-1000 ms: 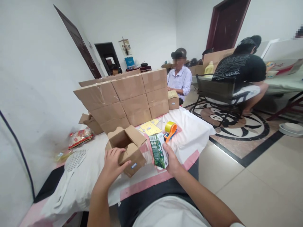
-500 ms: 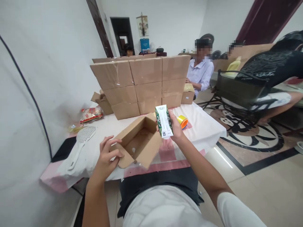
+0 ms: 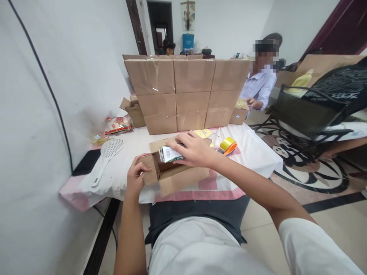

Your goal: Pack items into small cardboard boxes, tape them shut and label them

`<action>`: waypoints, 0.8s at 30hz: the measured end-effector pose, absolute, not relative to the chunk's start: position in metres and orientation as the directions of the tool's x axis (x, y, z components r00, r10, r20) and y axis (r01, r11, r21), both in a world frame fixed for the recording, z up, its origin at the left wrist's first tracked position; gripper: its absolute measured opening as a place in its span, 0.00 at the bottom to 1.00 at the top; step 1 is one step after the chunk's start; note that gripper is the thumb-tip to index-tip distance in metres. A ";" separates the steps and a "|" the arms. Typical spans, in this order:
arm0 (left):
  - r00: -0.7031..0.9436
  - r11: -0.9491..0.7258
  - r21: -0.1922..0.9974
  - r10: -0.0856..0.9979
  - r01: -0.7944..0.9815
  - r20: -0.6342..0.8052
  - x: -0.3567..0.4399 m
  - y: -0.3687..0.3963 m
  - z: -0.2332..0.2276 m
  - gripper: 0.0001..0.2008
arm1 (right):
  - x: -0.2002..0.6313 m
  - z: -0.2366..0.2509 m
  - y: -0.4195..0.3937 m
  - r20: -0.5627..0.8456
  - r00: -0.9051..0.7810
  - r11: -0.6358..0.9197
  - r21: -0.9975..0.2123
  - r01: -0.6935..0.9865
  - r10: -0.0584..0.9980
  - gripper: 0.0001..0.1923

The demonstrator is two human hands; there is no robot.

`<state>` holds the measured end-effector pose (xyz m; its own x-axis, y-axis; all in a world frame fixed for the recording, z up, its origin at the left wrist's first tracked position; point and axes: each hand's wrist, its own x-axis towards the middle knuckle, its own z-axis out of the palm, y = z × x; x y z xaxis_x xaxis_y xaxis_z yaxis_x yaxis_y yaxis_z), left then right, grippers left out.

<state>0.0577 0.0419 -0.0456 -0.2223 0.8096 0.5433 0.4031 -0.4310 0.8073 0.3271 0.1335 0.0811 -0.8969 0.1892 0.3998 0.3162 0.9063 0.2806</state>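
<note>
Fingers [image 3: 183, 147] overlie the carton [image 3: 169, 154] (inside open box [image 3: 174, 176]).

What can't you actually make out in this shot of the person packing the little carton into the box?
- Inside of the open cardboard box: hidden by the right hand and the small carton, head view.
- Print on the small carton: too small and blurred.
- Left hand fingertips: tucked behind the box end.
- Boxes behind the stacked boxes: hidden by the front row.
- Seated person's face: blurred out.
</note>
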 end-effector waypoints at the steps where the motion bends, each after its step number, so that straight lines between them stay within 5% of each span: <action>1: -0.229 -0.419 0.820 0.818 0.389 0.527 0.058 0.043 -0.047 0.09 | 0.323 0.080 0.134 0.368 -0.912 0.902 0.306 0.305 0.184 0.32; 7: -0.316 -0.369 0.872 0.826 0.322 0.466 0.055 0.053 -0.060 0.12 | 0.303 0.055 0.155 0.149 -0.982 0.876 0.451 0.171 0.115 0.22; 13: -0.405 -0.349 0.933 0.843 0.088 0.354 0.041 0.084 -0.075 0.12 | 0.286 0.039 0.174 0.130 -0.980 0.821 0.537 0.195 0.148 0.19; 19: -0.425 -0.345 0.937 0.856 -0.046 0.294 0.043 0.102 -0.072 0.10 | 0.264 0.014 0.197 -0.063 -0.972 0.886 0.428 0.178 0.226 0.20; 24: -0.412 -0.333 0.943 0.858 0.009 0.307 0.042 0.103 -0.071 0.10 | 0.252 -0.001 0.211 -0.144 -0.960 0.914 0.366 0.172 0.239 0.21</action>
